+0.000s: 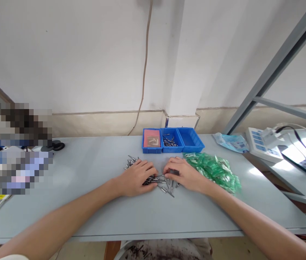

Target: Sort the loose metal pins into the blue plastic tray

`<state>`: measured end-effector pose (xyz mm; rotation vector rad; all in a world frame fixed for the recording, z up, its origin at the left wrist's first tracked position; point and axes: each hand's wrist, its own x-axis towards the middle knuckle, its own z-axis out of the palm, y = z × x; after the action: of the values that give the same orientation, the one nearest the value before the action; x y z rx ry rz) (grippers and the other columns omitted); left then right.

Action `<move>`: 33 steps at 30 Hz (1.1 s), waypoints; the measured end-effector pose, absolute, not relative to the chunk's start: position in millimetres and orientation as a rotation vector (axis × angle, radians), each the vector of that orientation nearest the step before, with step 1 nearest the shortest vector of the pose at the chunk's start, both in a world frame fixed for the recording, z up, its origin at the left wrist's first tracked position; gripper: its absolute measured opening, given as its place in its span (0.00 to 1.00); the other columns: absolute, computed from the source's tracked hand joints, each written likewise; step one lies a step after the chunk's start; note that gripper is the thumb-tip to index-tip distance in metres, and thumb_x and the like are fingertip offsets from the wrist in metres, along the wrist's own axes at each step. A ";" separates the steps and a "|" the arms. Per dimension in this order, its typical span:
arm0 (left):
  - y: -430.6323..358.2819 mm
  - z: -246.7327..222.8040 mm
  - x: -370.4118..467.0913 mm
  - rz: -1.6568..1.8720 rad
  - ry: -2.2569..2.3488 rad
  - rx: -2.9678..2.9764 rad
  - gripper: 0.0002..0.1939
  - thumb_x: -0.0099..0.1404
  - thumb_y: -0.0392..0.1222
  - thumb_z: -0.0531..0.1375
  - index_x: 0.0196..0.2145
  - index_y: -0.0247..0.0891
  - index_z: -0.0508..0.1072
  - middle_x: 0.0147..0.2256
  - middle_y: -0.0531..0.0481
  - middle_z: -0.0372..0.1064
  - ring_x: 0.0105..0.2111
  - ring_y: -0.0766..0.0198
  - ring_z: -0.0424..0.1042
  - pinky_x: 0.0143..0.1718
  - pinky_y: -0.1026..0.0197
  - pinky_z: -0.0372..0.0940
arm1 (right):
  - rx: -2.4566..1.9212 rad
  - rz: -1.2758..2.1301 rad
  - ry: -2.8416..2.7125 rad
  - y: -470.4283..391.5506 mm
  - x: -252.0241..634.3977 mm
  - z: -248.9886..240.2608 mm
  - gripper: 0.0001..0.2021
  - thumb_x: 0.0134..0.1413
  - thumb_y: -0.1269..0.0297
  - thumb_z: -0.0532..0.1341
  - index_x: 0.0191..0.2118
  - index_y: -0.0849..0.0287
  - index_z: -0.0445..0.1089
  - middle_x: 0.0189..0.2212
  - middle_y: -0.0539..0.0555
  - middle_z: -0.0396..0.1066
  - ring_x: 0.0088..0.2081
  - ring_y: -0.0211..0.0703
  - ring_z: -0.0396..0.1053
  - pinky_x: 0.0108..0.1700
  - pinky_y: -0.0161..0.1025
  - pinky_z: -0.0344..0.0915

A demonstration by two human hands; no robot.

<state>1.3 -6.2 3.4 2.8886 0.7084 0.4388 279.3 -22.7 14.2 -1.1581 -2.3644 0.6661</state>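
Observation:
A pile of small silvery metal pins (151, 180), thin with thicker ends like blind rivets, lies on the grey table. My left hand (138, 177) rests over this pile, palm down, with fingers curved and thumb apart; part of the pile is hidden beneath it. More of the pins (131, 161) stick out beyond its fingers. Just to the right, my right hand (182, 173) has its thumb and index finger pinched at the end of one pin. Several loose pins (166, 190) are scattered on the table between and below the hands.
Behind the hands stand three joined blue bins: the left bin (152, 150) with a pink sheet and a small clear bag, the middle bin (172, 148) with metal pins, the right bin (191, 139). Green plastic bags (215, 169) lie beside my right forearm. A power strip (263, 144) is farther right.

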 end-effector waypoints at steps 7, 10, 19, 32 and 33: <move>-6.0 3.2 1.0 0.443 0.701 2.893 0.12 0.77 0.50 0.59 0.51 0.42 0.68 0.47 0.46 0.69 0.46 0.54 0.68 0.49 0.52 0.58 | -1.191 0.554 -2.377 -21.8 280.0 12.2 0.07 0.73 0.62 0.60 0.42 0.52 0.74 0.41 0.54 0.76 0.47 0.53 0.69 0.51 0.50 0.59; -5.8 2.6 1.0 0.444 0.701 2.890 0.12 0.77 0.50 0.59 0.51 0.42 0.68 0.47 0.46 0.70 0.46 0.54 0.68 0.49 0.52 0.58 | -1.176 0.502 -2.395 -23.0 280.6 12.0 0.09 0.75 0.66 0.56 0.43 0.53 0.74 0.42 0.54 0.76 0.47 0.51 0.69 0.51 0.49 0.59; -5.6 2.0 1.3 0.452 0.699 2.892 0.12 0.77 0.50 0.59 0.51 0.41 0.68 0.47 0.46 0.69 0.45 0.54 0.68 0.48 0.53 0.58 | -1.208 0.485 -2.440 -22.8 283.8 14.8 0.05 0.71 0.69 0.60 0.43 0.53 0.71 0.43 0.53 0.73 0.47 0.50 0.69 0.51 0.47 0.59; -5.2 1.1 1.1 0.462 0.696 2.886 0.12 0.77 0.51 0.58 0.50 0.41 0.68 0.46 0.47 0.69 0.44 0.55 0.68 0.47 0.53 0.57 | -1.250 0.370 -2.442 -23.0 286.3 9.3 0.06 0.76 0.65 0.55 0.43 0.53 0.67 0.44 0.54 0.70 0.45 0.51 0.64 0.48 0.46 0.58; -5.1 1.0 1.1 0.463 0.698 2.889 0.12 0.77 0.51 0.59 0.50 0.41 0.68 0.46 0.47 0.69 0.44 0.55 0.68 0.47 0.53 0.57 | -1.257 0.381 -2.443 -23.0 285.8 9.9 0.05 0.76 0.64 0.56 0.44 0.53 0.67 0.45 0.54 0.71 0.46 0.51 0.64 0.49 0.47 0.58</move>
<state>1.1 -5.1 1.0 2.8887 0.6980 0.4633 285.8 -23.0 9.9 -1.2573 -2.4431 0.3813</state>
